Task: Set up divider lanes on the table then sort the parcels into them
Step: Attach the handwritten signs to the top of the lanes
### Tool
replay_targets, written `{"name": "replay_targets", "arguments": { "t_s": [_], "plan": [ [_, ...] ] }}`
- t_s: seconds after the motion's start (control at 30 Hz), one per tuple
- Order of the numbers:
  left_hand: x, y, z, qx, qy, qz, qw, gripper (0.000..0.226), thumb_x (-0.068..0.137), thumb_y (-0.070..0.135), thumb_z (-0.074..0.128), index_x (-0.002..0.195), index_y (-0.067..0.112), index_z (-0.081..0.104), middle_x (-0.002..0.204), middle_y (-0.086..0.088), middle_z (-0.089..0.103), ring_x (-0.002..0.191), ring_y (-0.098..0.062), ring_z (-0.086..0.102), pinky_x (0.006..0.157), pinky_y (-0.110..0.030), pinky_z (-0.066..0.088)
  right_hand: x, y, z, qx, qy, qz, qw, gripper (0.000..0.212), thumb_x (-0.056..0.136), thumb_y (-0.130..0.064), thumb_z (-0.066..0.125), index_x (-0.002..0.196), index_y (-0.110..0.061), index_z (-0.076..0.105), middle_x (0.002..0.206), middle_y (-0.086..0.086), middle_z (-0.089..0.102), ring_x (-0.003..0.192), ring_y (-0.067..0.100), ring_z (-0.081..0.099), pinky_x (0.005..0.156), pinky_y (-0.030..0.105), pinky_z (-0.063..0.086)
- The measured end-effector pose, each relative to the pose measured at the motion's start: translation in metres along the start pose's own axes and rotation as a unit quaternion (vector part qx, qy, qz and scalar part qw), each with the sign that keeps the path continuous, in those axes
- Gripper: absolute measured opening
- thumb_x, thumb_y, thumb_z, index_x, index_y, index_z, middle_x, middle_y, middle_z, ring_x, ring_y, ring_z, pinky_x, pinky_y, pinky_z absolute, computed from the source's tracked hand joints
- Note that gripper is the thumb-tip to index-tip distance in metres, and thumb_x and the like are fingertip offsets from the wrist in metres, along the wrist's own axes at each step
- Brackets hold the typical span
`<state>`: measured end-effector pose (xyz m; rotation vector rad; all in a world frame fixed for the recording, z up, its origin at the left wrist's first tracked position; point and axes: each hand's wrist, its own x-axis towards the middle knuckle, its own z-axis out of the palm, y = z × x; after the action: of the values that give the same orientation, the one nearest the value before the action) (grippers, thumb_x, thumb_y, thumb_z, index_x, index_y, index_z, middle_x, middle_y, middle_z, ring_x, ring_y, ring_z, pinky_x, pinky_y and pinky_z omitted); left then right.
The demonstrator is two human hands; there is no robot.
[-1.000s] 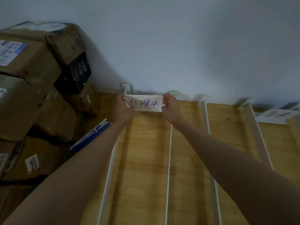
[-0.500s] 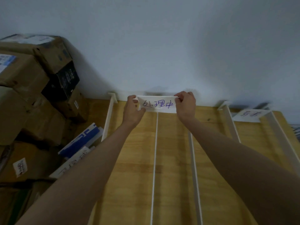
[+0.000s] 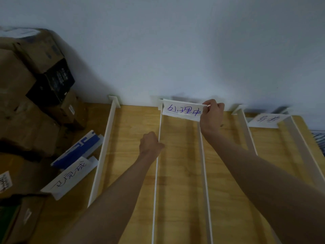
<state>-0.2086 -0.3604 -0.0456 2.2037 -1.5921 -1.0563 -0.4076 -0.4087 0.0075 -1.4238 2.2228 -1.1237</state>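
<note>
Pinching the right end of the paper label at the far edge of the wooden table, the right hand holds it across two white dividers — the left hand grips the left divider nearer. Cardboard parcels stack far left.

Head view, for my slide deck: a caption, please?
Right hand pinches paper label at the wall; left hand grips a white divider.
</note>
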Motion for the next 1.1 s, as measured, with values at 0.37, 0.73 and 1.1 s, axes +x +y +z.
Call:
{"name": "replay_targets", "arguments": {
  "t_s": [0.37, 0.73, 1.1],
  "plan": [
    [0.012, -0.019, -0.021, 0.001, 0.007, -0.02, 1.0, 0.021, 0.078, 0.02, 0.079, 0.087, 0.007, 0.066, 0.081, -0.004, 0.063, 0.077, -0.02, 0.062, 0.059, -0.028, 0.045, -0.01, -0.01, 0.048, -0.014, -0.076, 0.03, 0.997, 0.022, 0.098, 0.002, 0.04, 0.108, -0.005, 0.06, 0.12, 0.013, 0.044, 0.089, 0.021, 0.05, 0.081, 0.029, 0.049],
    [0.015, -0.025, -0.025, 0.017, 0.009, -0.004, 1.0, 0.027, 0.075, 0.018, 0.081, 0.068, 0.017, 0.054, 0.078, -0.004, 0.065, 0.074, -0.021, 0.068, 0.071, -0.036, 0.06, -0.017, -0.004, 0.05, -0.048, -0.144, 0.08, 0.985, 0.044, 0.094, 0.009, 0.042, 0.135, -0.005, 0.05, 0.136, 0.018, 0.042, 0.116, 0.032, 0.052, 0.093, 0.029, 0.042],
    [-0.028, -0.064, -0.089, 0.08, 0.077, 0.056, 0.992, 0.027, 0.089, 0.039, 0.065, 0.103, 0.016, 0.062, 0.103, -0.002, 0.06, 0.092, -0.021, 0.06, 0.078, -0.036, 0.054, -0.102, -0.062, 0.055, -0.114, -0.201, -0.148, 0.962, 0.04, 0.091, -0.001, 0.051, 0.129, -0.011, 0.052, 0.13, 0.012, 0.045, 0.122, 0.03, 0.043, 0.088, 0.044, 0.048]
  ]
}}
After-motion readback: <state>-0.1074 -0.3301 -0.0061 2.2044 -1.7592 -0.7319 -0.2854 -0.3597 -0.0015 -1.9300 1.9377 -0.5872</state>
